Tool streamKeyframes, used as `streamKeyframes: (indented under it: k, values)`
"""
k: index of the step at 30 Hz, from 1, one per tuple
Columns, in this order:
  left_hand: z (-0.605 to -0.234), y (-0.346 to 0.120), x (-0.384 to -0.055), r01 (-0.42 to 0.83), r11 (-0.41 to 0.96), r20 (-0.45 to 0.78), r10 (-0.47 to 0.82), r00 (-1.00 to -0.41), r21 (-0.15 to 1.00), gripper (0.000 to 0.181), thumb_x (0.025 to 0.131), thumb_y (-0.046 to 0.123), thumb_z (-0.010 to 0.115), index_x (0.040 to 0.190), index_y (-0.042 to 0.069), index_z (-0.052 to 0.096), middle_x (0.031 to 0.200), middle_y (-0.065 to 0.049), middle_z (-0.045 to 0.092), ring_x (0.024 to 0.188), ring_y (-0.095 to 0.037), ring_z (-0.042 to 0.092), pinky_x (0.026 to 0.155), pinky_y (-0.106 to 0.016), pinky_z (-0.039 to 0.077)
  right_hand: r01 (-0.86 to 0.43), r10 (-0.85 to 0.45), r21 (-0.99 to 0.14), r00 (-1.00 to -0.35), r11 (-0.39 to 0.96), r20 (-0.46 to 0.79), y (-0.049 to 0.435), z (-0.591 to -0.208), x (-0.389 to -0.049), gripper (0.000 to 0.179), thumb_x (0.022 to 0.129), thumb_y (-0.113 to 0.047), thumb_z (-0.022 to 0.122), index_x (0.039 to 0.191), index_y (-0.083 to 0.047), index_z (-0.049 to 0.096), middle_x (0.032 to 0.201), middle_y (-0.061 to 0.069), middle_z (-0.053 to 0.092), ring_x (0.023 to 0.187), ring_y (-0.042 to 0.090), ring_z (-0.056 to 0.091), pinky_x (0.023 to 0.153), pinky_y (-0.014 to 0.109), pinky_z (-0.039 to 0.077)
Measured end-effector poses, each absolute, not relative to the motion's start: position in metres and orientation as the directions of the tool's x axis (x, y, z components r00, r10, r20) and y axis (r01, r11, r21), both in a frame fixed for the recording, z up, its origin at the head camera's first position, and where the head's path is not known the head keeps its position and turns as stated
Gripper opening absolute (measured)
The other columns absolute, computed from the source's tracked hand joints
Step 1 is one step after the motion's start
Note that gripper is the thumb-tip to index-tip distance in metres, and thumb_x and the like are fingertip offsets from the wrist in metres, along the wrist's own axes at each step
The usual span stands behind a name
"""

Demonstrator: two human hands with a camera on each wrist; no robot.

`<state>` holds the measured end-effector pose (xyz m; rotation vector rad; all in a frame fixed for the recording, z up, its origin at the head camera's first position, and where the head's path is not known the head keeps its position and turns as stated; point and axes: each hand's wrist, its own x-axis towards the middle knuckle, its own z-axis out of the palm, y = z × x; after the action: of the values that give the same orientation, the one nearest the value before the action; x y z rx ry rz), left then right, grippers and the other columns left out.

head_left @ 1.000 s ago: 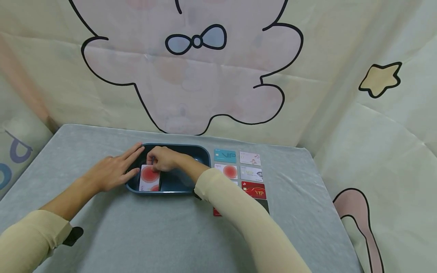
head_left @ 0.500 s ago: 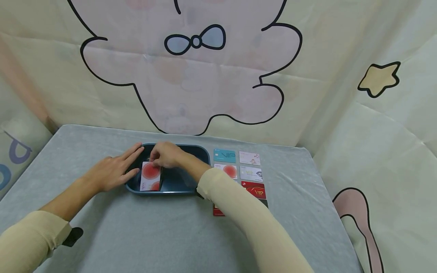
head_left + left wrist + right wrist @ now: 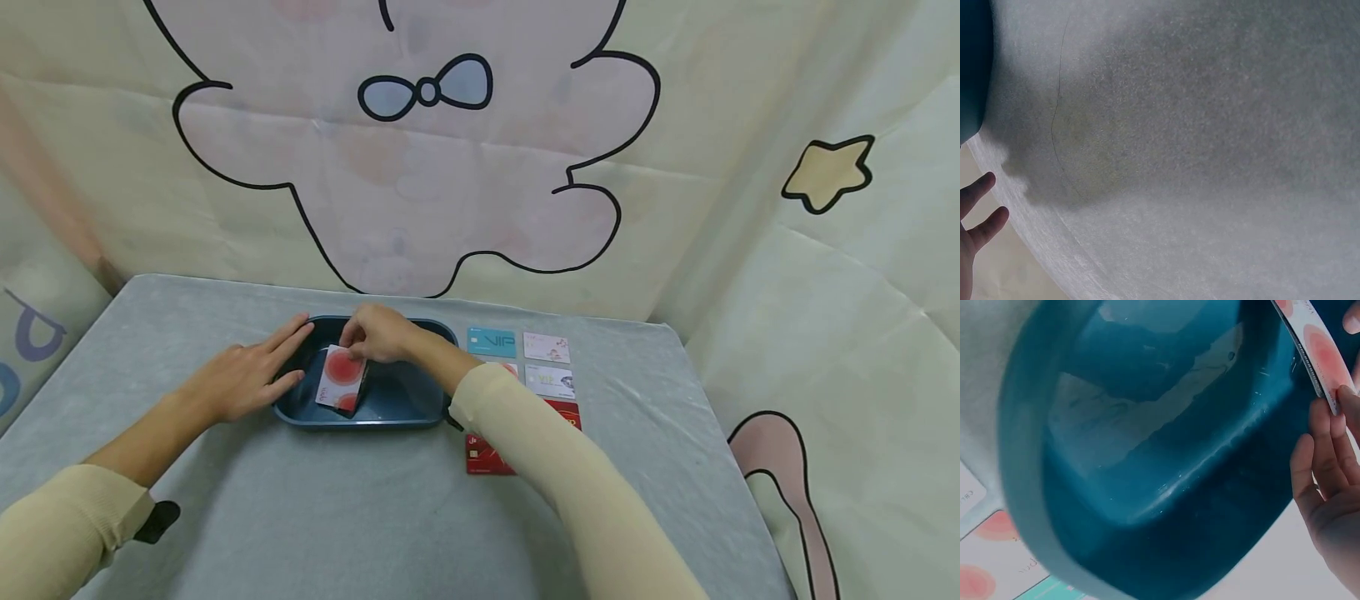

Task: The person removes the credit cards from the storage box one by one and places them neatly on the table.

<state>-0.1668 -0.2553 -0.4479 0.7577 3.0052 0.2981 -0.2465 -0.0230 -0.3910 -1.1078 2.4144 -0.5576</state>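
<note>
My right hand (image 3: 381,333) pinches a white plastic card with red circles (image 3: 341,379) by its upper end, over the left part of a dark blue tray (image 3: 405,396). In the right wrist view, a second, darker card edge (image 3: 1302,353) shows right behind the white card (image 3: 1325,353), held between thumb and fingers. The card is tilted. My left hand (image 3: 243,379) lies at the tray's left end with straight, spread fingers, the fingertips at the rim. Only some of its fingers (image 3: 988,228) show at the edge of the left wrist view.
Right of the tray, cards lie in two columns: a teal VIP card (image 3: 491,342), a white card (image 3: 546,347), a white VIP card (image 3: 550,382) and red cards (image 3: 486,457). My right forearm covers some of them. A printed cloth (image 3: 450,192) hangs behind the table.
My right hand has moved up and to the right, and the cards with it have lifted and tilted away from the tray's left end. My left hand has stayed at the rim.
</note>
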Motion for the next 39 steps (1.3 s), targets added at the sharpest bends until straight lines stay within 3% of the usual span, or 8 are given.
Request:
streamKeyframes:
  k: [5,12,16,19,24,27,39]
  values:
    - [-0.448,-0.256,-0.167,0.471,0.86,0.02,0.477,-0.879,0.193,0.073,0.099,0.041,0.053,0.155,0.002,0.028,0.162,-0.019,0.023,0.085,-0.028,0.07,0.069,-0.041,0.056,-0.628,-0.797,-0.514,-0.565,0.584,-0.214,-0.017,-0.389,-0.246,0.013,0.095,-0.009,0.067,0.104,-0.004,0.076,0.089,0.001,0.072,0.079,0.01,0.06,0.07,0.015,0.048]
    - [-0.449,-0.256,-0.165,0.469,0.86,0.021,0.475,-0.88,0.2,0.072,0.1,0.041,0.053,0.155,0.002,0.028,0.162,-0.019,0.023,0.092,-0.033,0.07,0.078,-0.052,0.056,-0.64,-0.815,-0.527,-0.54,0.56,-0.209,-0.002,-0.382,-0.24,0.011,0.097,-0.009,0.064,0.1,-0.005,0.074,0.084,0.001,0.067,0.077,0.011,0.057,0.068,0.017,0.047]
    - [-0.448,-0.256,-0.165,0.469,0.859,0.021,0.476,-0.879,0.207,0.073,0.099,0.041,0.053,0.155,0.002,0.028,0.162,-0.019,0.023,0.094,-0.034,0.07,0.079,-0.053,0.056,-0.637,-0.814,-0.533,-0.548,0.557,-0.196,0.012,-0.374,-0.233,0.01,0.098,-0.01,0.062,0.101,-0.006,0.071,0.088,0.001,0.065,0.08,0.012,0.056,0.07,0.017,0.047]
    - [-0.448,-0.256,-0.166,0.47,0.857,0.023,0.476,-0.879,0.21,0.073,0.099,0.041,0.053,0.156,0.003,0.028,0.162,-0.02,0.022,0.095,-0.034,0.07,0.079,-0.052,0.056,-0.634,-0.81,-0.54,-0.56,0.554,-0.174,0.025,-0.367,-0.228,0.014,0.098,-0.01,0.063,0.109,-0.006,0.07,0.09,0.002,0.063,0.082,0.013,0.056,0.073,0.018,0.047]
    - [-0.448,-0.255,-0.166,0.465,0.861,0.019,0.472,-0.881,0.203,0.073,0.1,0.041,0.052,0.156,0.002,0.027,0.162,-0.019,0.022,0.096,-0.036,0.069,0.08,-0.054,0.055,-0.634,-0.82,-0.561,-0.551,0.533,-0.156,0.051,-0.354,-0.219,0.036,0.1,-0.009,0.06,0.136,-0.008,0.06,0.087,0.001,0.06,0.078,0.014,0.053,0.07,0.019,0.045]
    - [-0.448,-0.254,-0.166,0.469,0.861,0.025,0.474,-0.88,0.197,0.072,0.1,0.04,0.052,0.156,0.002,0.027,0.162,-0.019,0.022,0.095,-0.035,0.069,0.08,-0.054,0.055,-0.628,-0.827,-0.583,-0.542,0.516,-0.149,0.069,-0.347,-0.215,0.041,0.1,-0.006,0.056,0.141,-0.008,0.055,0.087,0.002,0.057,0.076,0.015,0.052,0.068,0.021,0.044]
    - [-0.448,-0.255,-0.164,0.487,0.854,0.054,0.486,-0.873,0.184,0.071,0.1,0.038,0.053,0.155,0.001,0.029,0.162,-0.018,0.024,0.089,-0.03,0.07,0.076,-0.051,0.055,-0.434,-0.738,-0.753,-0.668,0.494,-0.1,0.128,-0.346,-0.197,0.029,0.097,-0.009,0.063,0.126,-0.008,0.057,0.094,0.004,0.059,0.084,0.019,0.063,0.075,0.029,0.056]
